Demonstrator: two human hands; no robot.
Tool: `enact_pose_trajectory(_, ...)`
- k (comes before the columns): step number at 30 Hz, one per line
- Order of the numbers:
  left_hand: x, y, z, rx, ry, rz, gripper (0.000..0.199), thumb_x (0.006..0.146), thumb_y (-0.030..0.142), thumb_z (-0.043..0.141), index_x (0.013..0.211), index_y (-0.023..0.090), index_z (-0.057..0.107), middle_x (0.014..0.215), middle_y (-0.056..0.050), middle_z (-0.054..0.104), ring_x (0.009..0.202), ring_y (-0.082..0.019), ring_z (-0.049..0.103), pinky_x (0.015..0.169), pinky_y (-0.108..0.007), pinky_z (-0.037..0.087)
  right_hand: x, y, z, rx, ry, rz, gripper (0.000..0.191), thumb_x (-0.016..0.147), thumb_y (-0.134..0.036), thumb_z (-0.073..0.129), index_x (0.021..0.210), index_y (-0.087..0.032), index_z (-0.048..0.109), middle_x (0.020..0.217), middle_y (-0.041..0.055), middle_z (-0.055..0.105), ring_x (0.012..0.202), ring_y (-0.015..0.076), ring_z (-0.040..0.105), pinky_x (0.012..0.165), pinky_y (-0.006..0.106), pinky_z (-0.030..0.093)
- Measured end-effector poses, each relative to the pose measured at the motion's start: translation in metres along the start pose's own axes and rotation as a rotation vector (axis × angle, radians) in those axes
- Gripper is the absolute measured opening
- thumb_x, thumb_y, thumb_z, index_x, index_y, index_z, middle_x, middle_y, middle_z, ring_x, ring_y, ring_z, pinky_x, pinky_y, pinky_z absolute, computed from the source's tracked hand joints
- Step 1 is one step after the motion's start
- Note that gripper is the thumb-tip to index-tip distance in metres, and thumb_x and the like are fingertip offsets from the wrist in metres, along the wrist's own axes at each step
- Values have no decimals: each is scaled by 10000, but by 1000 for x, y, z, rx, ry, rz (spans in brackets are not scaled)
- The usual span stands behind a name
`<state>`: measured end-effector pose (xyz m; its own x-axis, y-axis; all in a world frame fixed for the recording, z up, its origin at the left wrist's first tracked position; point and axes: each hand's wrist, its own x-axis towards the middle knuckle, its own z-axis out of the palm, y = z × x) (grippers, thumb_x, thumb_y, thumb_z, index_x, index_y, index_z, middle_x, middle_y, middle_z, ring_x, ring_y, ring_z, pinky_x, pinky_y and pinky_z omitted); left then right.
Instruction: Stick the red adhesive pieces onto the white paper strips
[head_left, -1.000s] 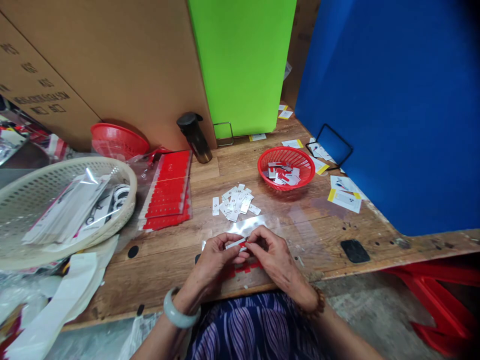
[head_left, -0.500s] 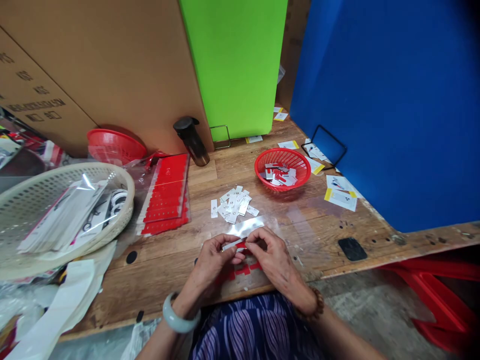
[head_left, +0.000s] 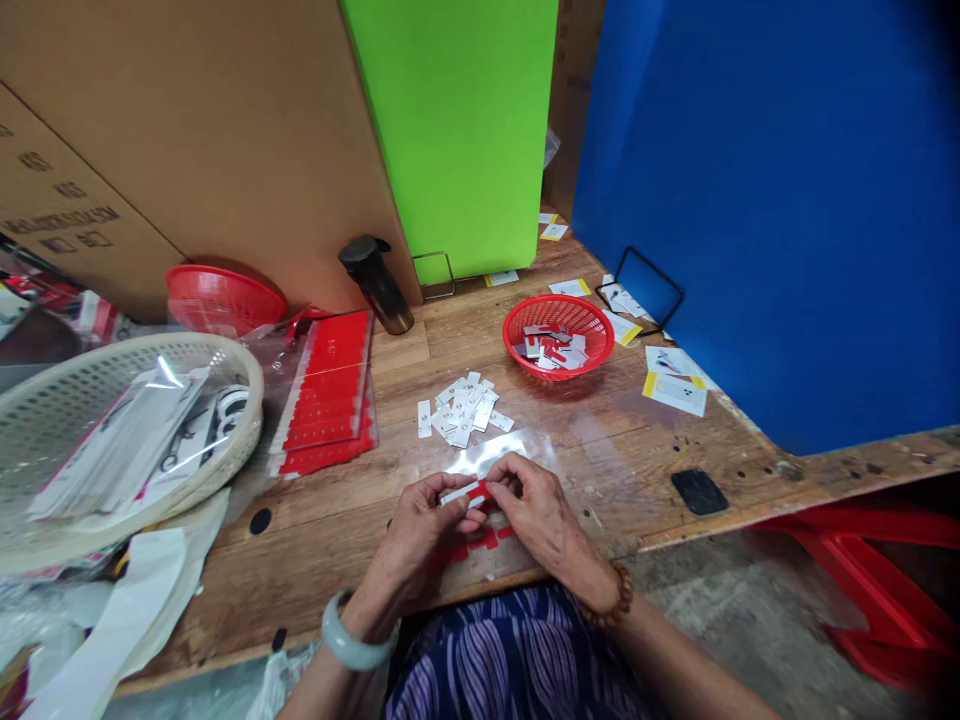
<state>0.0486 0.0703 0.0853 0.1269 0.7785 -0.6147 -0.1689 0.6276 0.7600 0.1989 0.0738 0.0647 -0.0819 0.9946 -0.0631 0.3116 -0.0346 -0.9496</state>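
Note:
Between the thumb and fingers of my left hand [head_left: 421, 520] is a small white tag [head_left: 459, 492], tilted, with a second white edge just below it. My right hand [head_left: 534, 515] is pinched close to the tag's right end, by a bit of red sticker [head_left: 481, 491]; its fingertips hide most of that bit. Under both hands lies a clear sheet [head_left: 487, 450] with red sticker strips [head_left: 480, 541] near the table edge. Just beyond, several white tags with small round marks form a loose pile [head_left: 466, 408].
A red basket [head_left: 600, 335] holding white and red pieces stands beyond my right hand. Red sticker sheets [head_left: 334, 385], a dark flask [head_left: 382, 290] and a large white basket [head_left: 251, 365] are on the left. A blue panel [head_left: 765, 220] borders the right side.
The whole view has shifted slightly. My right fingertips are a little further from the tag's right end, and more red shows between the hands. The left hand keeps its hold.

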Motion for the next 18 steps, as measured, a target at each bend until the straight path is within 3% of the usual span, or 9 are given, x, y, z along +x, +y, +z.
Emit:
enact_pose_trajectory(14,-3,-2,5,-16,27,13,391,622,207,776,940,94,578,601,-70,703,505,-111,644,524,-163,500,1,8,0,-76,16,-73,74,772,-137,538,721,-188,557,785,11,559,688,138,536,647,264,427)
enact_pose_trajectory(16,-1,-4,3,-23,27,15,384,621,203,777,936,92,586,605,-69,702,504,-113,645,525,-167,504,2,12,-1,-87,41,-98,35,770,-160,551,764,-191,567,823,20,546,701,145,531,652,275,436)
enact_pose_trajectory(18,2,-6,0,-31,36,9,362,623,182,772,927,94,595,622,-74,708,511,-116,651,529,-169,510,4,15,-4,-97,102,-100,143,740,-177,590,879,-196,565,871,28,544,703,149,524,661,290,444)
